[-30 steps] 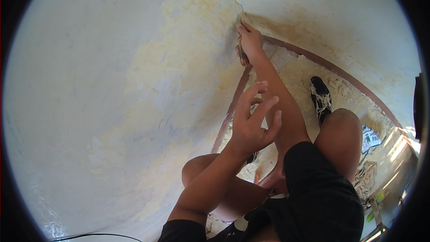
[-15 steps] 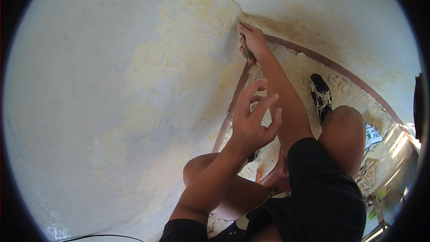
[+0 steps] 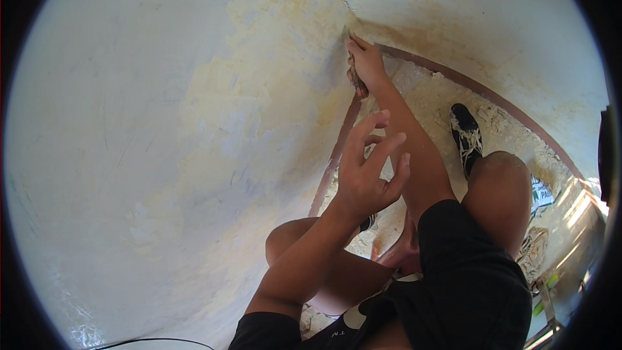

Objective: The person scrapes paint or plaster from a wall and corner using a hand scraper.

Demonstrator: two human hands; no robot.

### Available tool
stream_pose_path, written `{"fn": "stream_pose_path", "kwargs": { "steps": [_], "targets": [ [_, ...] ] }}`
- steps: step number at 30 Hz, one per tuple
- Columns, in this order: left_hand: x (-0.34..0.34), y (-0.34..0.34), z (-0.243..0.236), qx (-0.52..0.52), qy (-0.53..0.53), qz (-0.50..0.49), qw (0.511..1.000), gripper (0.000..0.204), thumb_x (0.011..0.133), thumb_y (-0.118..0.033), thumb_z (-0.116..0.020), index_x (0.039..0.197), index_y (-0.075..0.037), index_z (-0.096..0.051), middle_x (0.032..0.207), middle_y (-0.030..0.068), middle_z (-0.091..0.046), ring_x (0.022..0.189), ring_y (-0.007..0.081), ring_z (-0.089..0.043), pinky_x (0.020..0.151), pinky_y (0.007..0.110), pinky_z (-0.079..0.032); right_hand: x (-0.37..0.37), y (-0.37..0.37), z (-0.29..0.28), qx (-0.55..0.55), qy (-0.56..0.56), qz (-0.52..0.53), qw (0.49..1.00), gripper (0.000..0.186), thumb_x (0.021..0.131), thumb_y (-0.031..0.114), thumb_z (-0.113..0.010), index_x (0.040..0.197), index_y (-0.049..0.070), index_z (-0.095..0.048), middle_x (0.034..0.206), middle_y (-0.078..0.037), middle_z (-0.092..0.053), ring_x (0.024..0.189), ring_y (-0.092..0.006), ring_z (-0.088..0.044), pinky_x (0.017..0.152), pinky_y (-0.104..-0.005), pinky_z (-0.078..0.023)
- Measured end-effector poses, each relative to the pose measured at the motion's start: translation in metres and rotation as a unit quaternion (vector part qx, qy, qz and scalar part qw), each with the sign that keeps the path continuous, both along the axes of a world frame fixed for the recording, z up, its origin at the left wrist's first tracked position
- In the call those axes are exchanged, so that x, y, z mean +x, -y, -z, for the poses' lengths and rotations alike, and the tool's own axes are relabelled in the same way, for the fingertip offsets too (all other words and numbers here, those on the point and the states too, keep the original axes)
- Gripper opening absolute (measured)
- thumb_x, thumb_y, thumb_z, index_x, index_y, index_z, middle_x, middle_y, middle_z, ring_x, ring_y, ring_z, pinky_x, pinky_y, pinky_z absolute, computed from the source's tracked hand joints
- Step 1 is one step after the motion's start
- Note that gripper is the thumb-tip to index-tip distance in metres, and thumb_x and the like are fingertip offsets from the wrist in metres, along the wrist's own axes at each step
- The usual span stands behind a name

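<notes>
Pressing scraper (image 3: 355,76) against wall (image 3: 194,123), right hand (image 3: 366,61) closed; left hand (image 3: 366,172) spread, empty.

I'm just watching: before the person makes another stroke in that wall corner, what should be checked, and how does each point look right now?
1. Right hand closed around the scraping tool: ok.
2. Tool against the wall near the corner: ok.
3. Left hand away from the tool, open and empty: ok.
4. Blade edge condition: cannot tell, hidden by the hand.
5. Footing: shoe stands on debris-strewn floor: not ok.
</notes>
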State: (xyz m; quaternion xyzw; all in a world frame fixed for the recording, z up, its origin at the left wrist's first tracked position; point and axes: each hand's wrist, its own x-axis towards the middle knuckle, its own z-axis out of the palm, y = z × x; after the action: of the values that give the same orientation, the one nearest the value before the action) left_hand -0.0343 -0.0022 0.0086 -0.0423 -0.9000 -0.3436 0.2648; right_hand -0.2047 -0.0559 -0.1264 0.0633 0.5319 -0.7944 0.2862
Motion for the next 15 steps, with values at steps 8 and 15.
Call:
{"fn": "stream_pose_path", "kwargs": {
  "steps": [8, 15],
  "targets": [
    [0.002, -0.002, -0.003, 0.003, 0.017, -0.005, 1.000, 0.026, 0.070, 0.001, -0.067, 0.096, 0.003, -0.064, 0.118, 0.0224, -0.050, 0.099, 0.0297, -0.060, 0.075, 0.035, -0.056, 0.000, 0.007, 0.017, 0.012, -0.029, 0.009, 0.999, 0.044, 0.091, 0.028, -0.057, 0.128, 0.006, -0.055, 0.058, -0.004, -0.049, 0.040, -0.0169, -0.050, 0.041, -0.0324, -0.043],
    [0.000, -0.001, -0.001, 0.001, -0.004, -0.011, 1.000, 0.027, 0.069, 0.002, -0.067, 0.096, 0.003, -0.064, 0.118, 0.0221, -0.050, 0.099, 0.0301, -0.060, 0.075, 0.034, -0.056, -0.002, 0.008, 0.028, 0.012, -0.001, 0.007, 1.000, 0.045, 0.089, 0.031, -0.059, 0.126, 0.005, -0.057, 0.059, -0.004, -0.052, 0.041, -0.0157, -0.050, 0.042, -0.0322, -0.043]
  ]
}}
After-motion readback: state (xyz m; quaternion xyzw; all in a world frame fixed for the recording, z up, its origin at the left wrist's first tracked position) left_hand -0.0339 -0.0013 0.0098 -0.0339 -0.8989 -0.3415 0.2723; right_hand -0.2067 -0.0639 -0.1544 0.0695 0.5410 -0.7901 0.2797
